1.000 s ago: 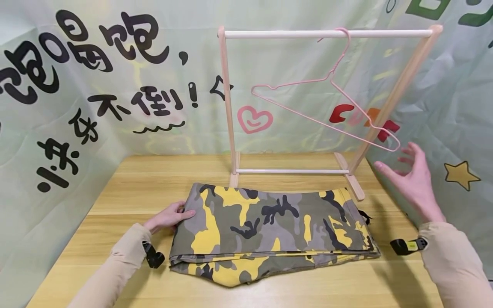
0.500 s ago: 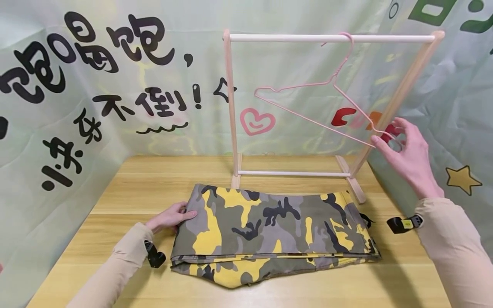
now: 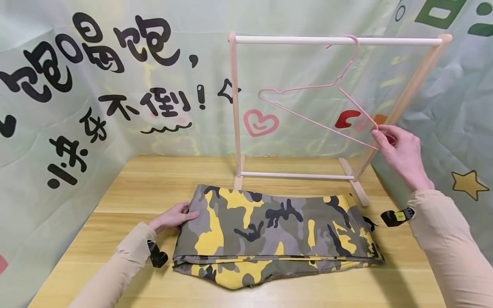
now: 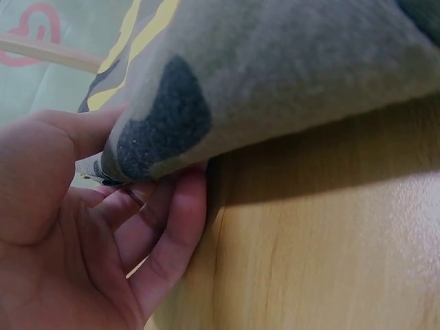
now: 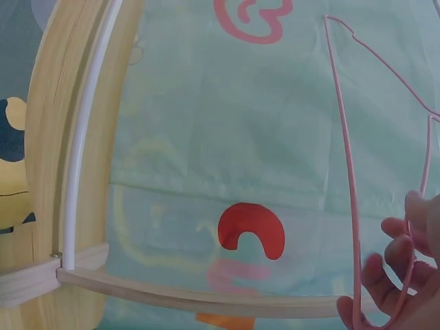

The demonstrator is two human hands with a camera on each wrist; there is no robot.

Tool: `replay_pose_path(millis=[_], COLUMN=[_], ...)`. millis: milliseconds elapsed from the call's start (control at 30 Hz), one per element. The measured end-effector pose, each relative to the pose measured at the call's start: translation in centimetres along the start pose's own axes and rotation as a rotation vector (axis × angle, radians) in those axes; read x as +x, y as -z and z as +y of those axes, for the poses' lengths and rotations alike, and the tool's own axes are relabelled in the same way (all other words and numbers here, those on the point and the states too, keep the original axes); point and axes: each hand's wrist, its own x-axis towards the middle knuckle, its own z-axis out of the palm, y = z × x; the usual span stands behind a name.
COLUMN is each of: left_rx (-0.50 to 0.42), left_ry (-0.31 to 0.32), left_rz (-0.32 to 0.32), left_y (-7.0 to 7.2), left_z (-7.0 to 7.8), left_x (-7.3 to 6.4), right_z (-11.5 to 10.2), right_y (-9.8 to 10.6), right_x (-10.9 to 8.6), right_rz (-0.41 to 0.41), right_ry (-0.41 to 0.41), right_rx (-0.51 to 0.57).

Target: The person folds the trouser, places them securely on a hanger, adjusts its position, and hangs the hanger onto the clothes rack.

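Observation:
Folded yellow, grey and black camouflage trousers (image 3: 277, 231) lie across the table in the head view. At their left end my left hand (image 3: 173, 216) pinches the edge, thumb on top and fingers underneath. The left wrist view shows this cloth edge (image 4: 165, 117) raised a little off the wood. A pink wire hanger (image 3: 298, 113) hangs by its hook from the rack's top bar, tilted down to the right. My right hand (image 3: 404, 152) grips its lower right corner, with fingers curled round the wire (image 5: 348, 158) in the right wrist view.
The wooden rack (image 3: 414, 94) with a white top bar (image 3: 285, 40) stands behind the trousers, its feet on the wooden table (image 3: 115, 205). A printed fabric backdrop (image 3: 185, 141) encloses the back and sides. A black cord (image 3: 369, 222) pokes out at the trousers' right end.
My right hand has moved up and left from beside the hanger and has taken hold of its right corner. The left hand stays at the trousers' edge.

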Motion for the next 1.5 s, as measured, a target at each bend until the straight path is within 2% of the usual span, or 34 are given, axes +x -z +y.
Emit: replay_pose_path(millis=[300, 533, 767, 967, 1100, 1200, 1367, 1500], left_rx=[0.006, 0.027, 0.015, 0.012, 0.009, 0.008, 0.027, 0.025], left_ry=[-0.016, -0.032, -0.031, -0.019, -0.02, -0.027, -0.056, -0.067], left_rz=[-0.008, 0.003, -0.003, -0.001, -0.004, -0.007, -0.004, 0.0], left_y=[-0.1, -0.1, -0.2, -0.1, -0.1, -0.1, -0.1, -0.2], left_z=[0.1, 0.0, 0.1, 0.4, 0.4, 0.3, 0.1, 0.0], left_x=[-0.3, -0.1, -0.1, -0.3, -0.2, -0.2, -0.1, -0.1], right_z=[-0.3, -0.9, -1.6, -1.5, -1.3, -1.1, -0.4, -0.4], right_y=[-0.1, 0.0, 0.8, 1.3, 1.3, 1.1, -0.8, -3.2], right_x=[0.2, 0.6, 0.3, -0.6, -2.0, -3.7, -8.4, -12.0], right_rz=[0.002, 0.083, 0.089, 0.096, 0.082, -0.012, -0.189, -0.22], right_ry=[-0.019, -0.009, -0.047, -0.042, -0.043, -0.09, -0.13, -0.097], right_rx=[-0.037, 0.033, 0.104, 0.188, 0.23, 0.271, 0.28, 0.271])
